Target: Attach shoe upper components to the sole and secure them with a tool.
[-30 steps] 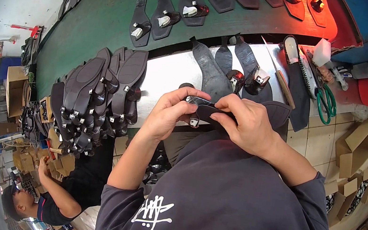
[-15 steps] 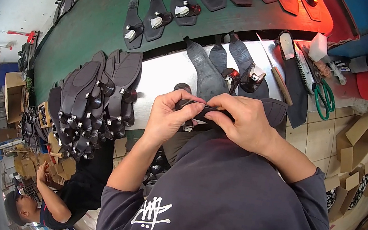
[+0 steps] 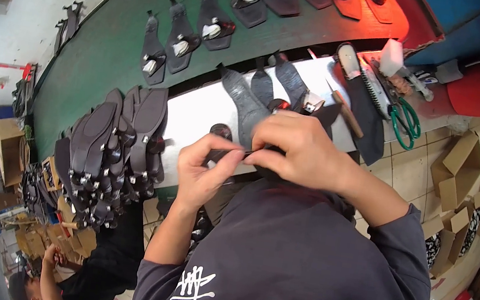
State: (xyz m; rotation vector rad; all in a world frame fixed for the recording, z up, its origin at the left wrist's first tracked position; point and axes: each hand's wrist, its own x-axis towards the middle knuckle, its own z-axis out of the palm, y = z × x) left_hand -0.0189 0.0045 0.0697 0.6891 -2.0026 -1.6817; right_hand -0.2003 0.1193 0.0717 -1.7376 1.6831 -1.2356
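My left hand [image 3: 206, 167] and my right hand [image 3: 302, 150] meet close in front of my body, thumbs and fingertips pinched together on a thin edge of a dark sandal part [image 3: 218, 155]. Much of that piece is hidden by my fingers, and my right hand is slightly blurred. Just beyond, a dark, long sole [image 3: 241, 97] lies on the pale metal board [image 3: 187, 111]. Beside it are more dark sandal pieces [image 3: 291, 78], one with white paper in it. A round, shiny dark part [image 3: 221, 131] sits by my left fingertips.
At left hangs a thick stack of dark sandals [image 3: 110, 143]. A row of sandals [image 3: 215, 28] crosses the green table [image 3: 98, 60], reddish light at its right end. A wooden-handled tool [image 3: 348, 113], green-handled scissors [image 3: 404, 128], cartons [image 3: 457, 170] and another person [image 3: 105, 260] surround me.
The whole view has shifted, so the table's things sit further left and most of them lower. My fingers still pinch the piece, and my right hand has turned slightly. The other person's hands have lowered.
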